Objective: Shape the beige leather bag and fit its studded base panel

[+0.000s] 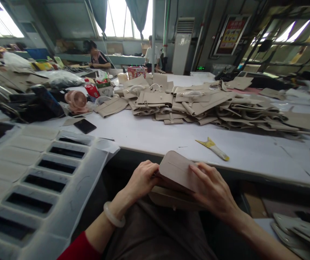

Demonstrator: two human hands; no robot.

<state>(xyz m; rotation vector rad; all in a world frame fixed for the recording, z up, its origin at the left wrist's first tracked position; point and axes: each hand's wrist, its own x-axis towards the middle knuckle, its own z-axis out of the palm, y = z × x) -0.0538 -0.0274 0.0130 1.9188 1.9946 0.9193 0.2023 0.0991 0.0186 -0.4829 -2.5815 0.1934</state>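
Note:
Over my lap I hold a taupe leather bag piece (pixel 176 167) with rounded corners and a thin line across its face. My left hand (pixel 143 177) is closed on its left edge, thumb and fingers pinching it. On its right side, my right hand (pixel 212 183) grips it with the fingers lying over the face and the thumb below. Under it, another taupe flap (pixel 171 199) with a small stud rests against my lap; whether the two are joined I cannot tell. A pale bangle (pixel 113 215) circles my left wrist.
Several taupe bag parts (pixel 198 104) lie piled across the white table (pixel 144 139). A yellow-handled tool (pixel 214 148), a dark phone (pixel 85 126) and a pink fan (pixel 76 101) lie on it. A slotted plastic tray (pixel 84 191) stands left; stacked pieces (pixel 298 231) sit lower right.

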